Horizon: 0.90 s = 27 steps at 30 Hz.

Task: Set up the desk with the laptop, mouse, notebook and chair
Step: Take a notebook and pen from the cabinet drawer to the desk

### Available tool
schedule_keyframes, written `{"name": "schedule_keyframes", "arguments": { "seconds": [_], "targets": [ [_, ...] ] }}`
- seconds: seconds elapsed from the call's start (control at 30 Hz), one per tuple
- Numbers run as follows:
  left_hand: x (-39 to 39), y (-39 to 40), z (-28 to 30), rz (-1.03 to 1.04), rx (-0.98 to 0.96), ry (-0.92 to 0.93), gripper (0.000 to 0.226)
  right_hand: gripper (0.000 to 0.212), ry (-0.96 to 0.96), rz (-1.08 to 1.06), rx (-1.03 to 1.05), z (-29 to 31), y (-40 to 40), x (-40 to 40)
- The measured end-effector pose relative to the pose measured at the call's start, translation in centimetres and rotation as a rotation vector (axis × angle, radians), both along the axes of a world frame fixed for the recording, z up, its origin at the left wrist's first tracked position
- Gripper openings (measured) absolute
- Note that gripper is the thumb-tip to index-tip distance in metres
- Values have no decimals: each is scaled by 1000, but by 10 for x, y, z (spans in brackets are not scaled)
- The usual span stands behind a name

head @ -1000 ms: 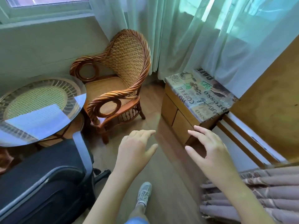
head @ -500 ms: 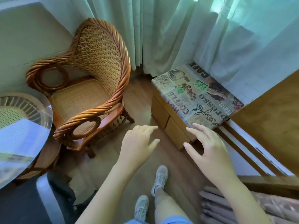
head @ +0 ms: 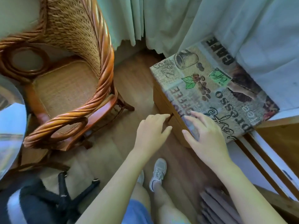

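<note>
Wooden floorboards (head: 129, 88) run between pale green curtains (head: 129, 18) and a low wooden cabinet (head: 163, 101) topped with a coffee-print cloth (head: 215, 88), which serves as the landmark. Of the task's things only seating shows: a rattan chair (head: 69, 75) stands just left of the cabinet across a strip of floor, and the black base of a wheeled chair (head: 68, 196) lies well to the cabinet's lower left. No laptop, mouse or notebook is in view. The left hand (head: 150, 135) hovers at the cabinet's front face, fingers straight and loosely together, holding nothing, fingertips close to the dark gap between the two drawer fronts; whether they touch the wood I cannot tell. The right hand (head: 205, 136) is spread over the cabinet's near top edge, fingers relaxed and parted, holding nothing, fingertips over the cloth. My guess is the step is opening a drawer to fetch a desk item. To do it well, the left fingertips should hook the drawer edge at that gap and pull straight out, while the right hand steadies the top without dragging the cloth. Feet in pale shoes (head: 158, 173) stand just before the cabinet and may block the drawer's travel; striped fabric (head: 216, 207) lies below its right end.
</note>
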<state>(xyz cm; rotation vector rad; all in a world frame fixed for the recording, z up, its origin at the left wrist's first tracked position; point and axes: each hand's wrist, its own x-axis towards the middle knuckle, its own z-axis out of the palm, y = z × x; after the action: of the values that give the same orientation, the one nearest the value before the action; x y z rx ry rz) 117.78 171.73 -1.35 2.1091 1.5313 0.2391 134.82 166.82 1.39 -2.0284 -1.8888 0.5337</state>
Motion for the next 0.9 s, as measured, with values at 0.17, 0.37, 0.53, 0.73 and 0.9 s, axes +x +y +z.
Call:
{"name": "schedule_keyframes", "arguments": {
  "seconds": [0.17, 0.37, 0.53, 0.73, 0.9],
  "targets": [
    [27, 34, -73, 98, -181, -62, 46, 43, -11, -1, -29, -60, 43, 21],
    [65, 73, -174, 149, -391, -173, 56, 48, -50, -19, 20, -135, 88, 32],
    [98, 99, -236, 648, -758, -567, 72, 58, -173, -49, -65, -200, 109, 39],
    [126, 111, -327, 830, -1106, -845, 120, 64, -354, -71, -127, -244, 114, 38],
    [127, 125, -280, 904, -1180, -950, 77, 63, -336, -96, -102, -247, 116, 37]
  ]
}}
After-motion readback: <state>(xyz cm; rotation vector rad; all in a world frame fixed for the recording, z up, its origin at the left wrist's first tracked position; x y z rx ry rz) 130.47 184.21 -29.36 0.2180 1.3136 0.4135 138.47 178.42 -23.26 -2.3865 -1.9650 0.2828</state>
